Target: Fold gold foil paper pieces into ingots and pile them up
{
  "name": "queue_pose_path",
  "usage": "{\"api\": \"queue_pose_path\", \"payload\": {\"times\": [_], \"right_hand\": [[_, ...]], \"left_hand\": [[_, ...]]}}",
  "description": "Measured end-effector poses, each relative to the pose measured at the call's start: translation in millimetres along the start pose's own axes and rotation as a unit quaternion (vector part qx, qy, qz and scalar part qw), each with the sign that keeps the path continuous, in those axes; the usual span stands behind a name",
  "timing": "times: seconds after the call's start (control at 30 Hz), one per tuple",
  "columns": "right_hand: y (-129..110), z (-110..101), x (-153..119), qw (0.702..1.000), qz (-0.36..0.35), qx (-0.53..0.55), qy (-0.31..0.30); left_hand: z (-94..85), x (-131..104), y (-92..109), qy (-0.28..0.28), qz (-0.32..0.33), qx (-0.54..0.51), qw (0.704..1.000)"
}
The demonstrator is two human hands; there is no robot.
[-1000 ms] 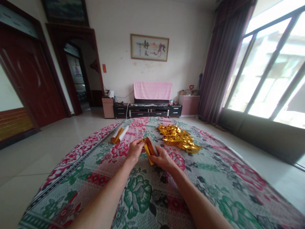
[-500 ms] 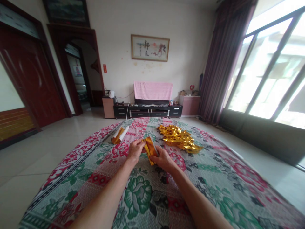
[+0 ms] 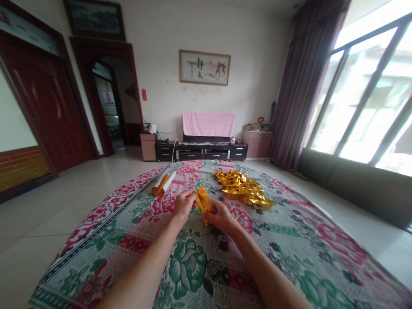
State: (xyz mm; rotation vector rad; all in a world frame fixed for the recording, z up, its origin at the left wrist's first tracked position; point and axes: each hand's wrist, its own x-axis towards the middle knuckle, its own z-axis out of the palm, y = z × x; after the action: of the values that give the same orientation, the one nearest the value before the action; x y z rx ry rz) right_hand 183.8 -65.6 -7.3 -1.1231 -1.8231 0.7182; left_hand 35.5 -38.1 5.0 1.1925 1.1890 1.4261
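Between my hands is a folded sheet of gold foil paper (image 3: 204,202), held above the tablecloth. My left hand (image 3: 185,206) pinches its upper left edge between thumb and fingertips. On the other side, my right hand (image 3: 222,216) grips the lower right edge, thumb on the near face and fingers hidden behind. A pile of folded gold foil pieces (image 3: 243,189) lies beyond my right hand. Farther left rests a curled stack of foil sheets (image 3: 163,183), gold on one face and white on the other.
A flowered cloth in red, green and grey (image 3: 188,262) covers the round table under my arms. Past its far edge stands a low black TV cabinet (image 3: 202,151) with a pink cloth (image 3: 208,123) over the screen. A large window (image 3: 363,94) is on the right.
The gold foil sheet has turned slightly, its gold face showing wider toward me. Both hands keep their hold. The whole view has shifted a little down and right.
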Motion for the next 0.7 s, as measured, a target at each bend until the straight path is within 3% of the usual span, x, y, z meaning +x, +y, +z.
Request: {"api": "queue_pose_path", "payload": {"times": [0.23,0.7], "right_hand": [[-1.9,0.8,0.8,0.998,0.004,-0.058,-0.006],[-3.2,-0.9,-0.3,0.999,0.011,-0.043,-0.012]], "left_hand": [[-1.0,3.3,-3.5,0.017,-0.006,0.013,1.000],[-1.2,2.3,-1.2,0.015,-0.033,-0.024,0.999]]}}
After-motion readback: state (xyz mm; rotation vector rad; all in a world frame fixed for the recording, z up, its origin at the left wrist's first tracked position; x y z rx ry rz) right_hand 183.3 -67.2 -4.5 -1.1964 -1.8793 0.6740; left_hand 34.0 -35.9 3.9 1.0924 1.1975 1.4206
